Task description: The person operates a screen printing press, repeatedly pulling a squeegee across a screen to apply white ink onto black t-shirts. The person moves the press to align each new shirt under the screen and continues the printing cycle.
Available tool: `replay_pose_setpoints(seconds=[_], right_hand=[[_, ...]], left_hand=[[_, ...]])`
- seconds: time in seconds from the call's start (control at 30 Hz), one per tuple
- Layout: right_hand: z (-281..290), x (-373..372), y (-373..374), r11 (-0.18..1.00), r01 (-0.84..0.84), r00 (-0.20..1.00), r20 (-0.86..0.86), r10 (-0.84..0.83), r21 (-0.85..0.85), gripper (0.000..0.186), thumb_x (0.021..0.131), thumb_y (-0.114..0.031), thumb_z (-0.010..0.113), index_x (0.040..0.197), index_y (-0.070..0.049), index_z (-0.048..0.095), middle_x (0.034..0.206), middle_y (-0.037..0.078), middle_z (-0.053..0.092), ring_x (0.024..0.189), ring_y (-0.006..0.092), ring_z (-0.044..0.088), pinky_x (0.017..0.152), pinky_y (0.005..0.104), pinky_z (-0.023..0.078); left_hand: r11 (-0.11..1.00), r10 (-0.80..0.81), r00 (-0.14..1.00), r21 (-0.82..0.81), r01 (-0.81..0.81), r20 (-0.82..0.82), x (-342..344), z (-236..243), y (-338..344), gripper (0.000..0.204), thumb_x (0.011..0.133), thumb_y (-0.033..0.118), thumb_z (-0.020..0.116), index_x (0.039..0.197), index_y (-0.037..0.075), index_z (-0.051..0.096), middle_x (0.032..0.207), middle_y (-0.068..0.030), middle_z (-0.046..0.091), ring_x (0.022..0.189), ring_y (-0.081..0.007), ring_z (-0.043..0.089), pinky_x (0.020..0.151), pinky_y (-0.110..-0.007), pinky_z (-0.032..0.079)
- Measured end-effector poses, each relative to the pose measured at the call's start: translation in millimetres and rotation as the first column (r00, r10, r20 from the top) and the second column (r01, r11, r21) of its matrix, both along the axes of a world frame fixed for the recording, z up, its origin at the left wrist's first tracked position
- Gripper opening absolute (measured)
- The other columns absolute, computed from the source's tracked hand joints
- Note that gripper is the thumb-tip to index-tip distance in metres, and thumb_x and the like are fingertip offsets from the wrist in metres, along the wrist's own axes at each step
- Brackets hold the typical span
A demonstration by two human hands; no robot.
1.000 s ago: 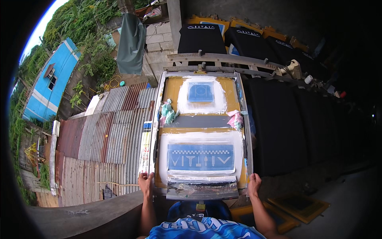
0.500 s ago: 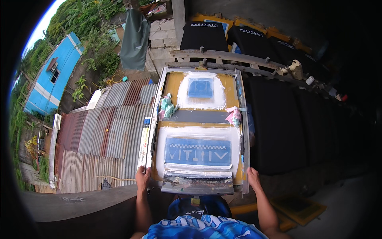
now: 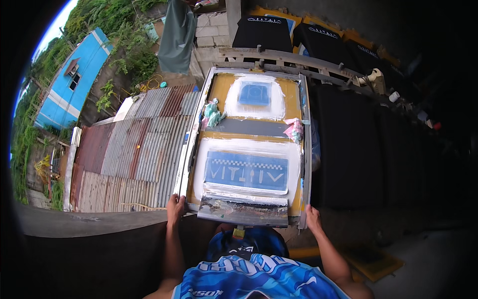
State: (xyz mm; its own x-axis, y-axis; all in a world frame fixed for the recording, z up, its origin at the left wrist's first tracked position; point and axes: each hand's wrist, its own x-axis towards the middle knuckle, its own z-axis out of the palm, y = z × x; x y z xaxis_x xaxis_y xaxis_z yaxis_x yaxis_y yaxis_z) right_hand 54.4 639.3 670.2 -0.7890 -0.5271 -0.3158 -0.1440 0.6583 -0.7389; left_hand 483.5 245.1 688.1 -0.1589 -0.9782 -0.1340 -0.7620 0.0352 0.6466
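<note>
My left hand (image 3: pixel 176 205) and my right hand (image 3: pixel 312 218) grip the near corners of a screen-printing frame (image 3: pixel 249 128). Its yellow mesh carries a small blue stencil (image 3: pixel 255 93) and a wider patterned one (image 3: pixel 246 168), both ringed by white ink, with a grey band between. A squeegee (image 3: pixel 242 213), smeared with ink, lies along the near edge. A mint-green crumpled rag (image 3: pixel 212 114) sits at the left rail, a pink one (image 3: pixel 295 128) at the right.
Black cloth-covered boards (image 3: pixel 348 144) stand right, more printed black ones (image 3: pixel 261 35) behind a metal rail (image 3: pixel 294 56). Left are a concrete ledge (image 3: pixel 94 224), corrugated roofing (image 3: pixel 124 164), a blue building (image 3: pixel 67 84) and greenery. Yellow screens (image 3: pixel 373 264) lie low at lower right.
The frame and both my hands have moved upward in the view, as has the background to a lesser degree. My hands stay on the frame's near corners.
</note>
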Motion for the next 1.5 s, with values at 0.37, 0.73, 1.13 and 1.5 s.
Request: replay_pose_setpoints(seconds=[0.37, 0.73, 1.13, 1.5], right_hand=[[-1.0, -7.8, 10.5, 0.999, -0.002, 0.982, -0.189, -0.004, -0.033, 0.036, 0.104, -0.023, 0.053, 0.081, 0.004, 0.052, 0.07, 0.025, 0.052, 0.063, 0.0404, 0.05, 0.061, 0.0465, 0.04], [0.5, 2.4, 25.3, 0.988, 0.074, 0.975, -0.199, -0.1, -0.138, 0.034, 0.103, -0.021, 0.055, 0.081, 0.004, 0.052, 0.067, 0.023, 0.048, 0.059, 0.0356, 0.045, 0.059, 0.045, 0.039], [14.8, 1.9, -6.5, 0.998, 0.055, 0.871, -0.486, -0.064, -0.033, 0.018, 0.098, -0.014, 0.06, 0.096, 0.004, 0.061, 0.079, 0.022, 0.057, 0.076, 0.0395, 0.056, 0.073, 0.0462, 0.046], [118.6, 76.7, -55.3, 0.699, -0.703, 0.515, -0.583, 0.628, 0.131, 0.048, 0.075, -0.012, 0.071, 0.12, 0.002, 0.062, 0.126, 0.02, 0.056, 0.12, 0.0402, 0.054, 0.102, 0.0506, 0.046]], left_hand=[[0.994, 0.092, 0.996, 0.056, -0.092, 0.004, -21.2, 1.5, 22.5, 0.043, 0.092, 0.031, 0.069, 0.113, -0.006, 0.066, 0.098, -0.0267, 0.072, 0.093, -0.0366, 0.071, 0.085, -0.044, 0.053], [0.991, 0.025, 0.993, 0.133, -0.01, -0.114, -19.3, 0.5, 22.1, 0.038, 0.097, 0.026, 0.064, 0.115, -0.008, 0.065, 0.077, -0.0101, 0.064, 0.07, -0.015, 0.057, 0.062, -0.034, 0.045], [0.991, 0.132, 0.988, 0.035, -0.13, -0.084, -19.9, -20.1, 17.6, 0.031, 0.097, 0.016, 0.062, 0.118, -0.007, 0.061, 0.088, -0.0165, 0.068, 0.08, -0.0253, 0.064, 0.074, -0.038, 0.049], [0.591, -0.754, 0.649, -0.325, 0.738, 0.103, -48.2, 73.2, 85.1, 0.068, 0.06, 0.009, 0.068, 0.128, 0.007, 0.057, 0.129, -0.0152, 0.056, 0.125, -0.0359, 0.052, 0.112, -0.053, 0.034]])
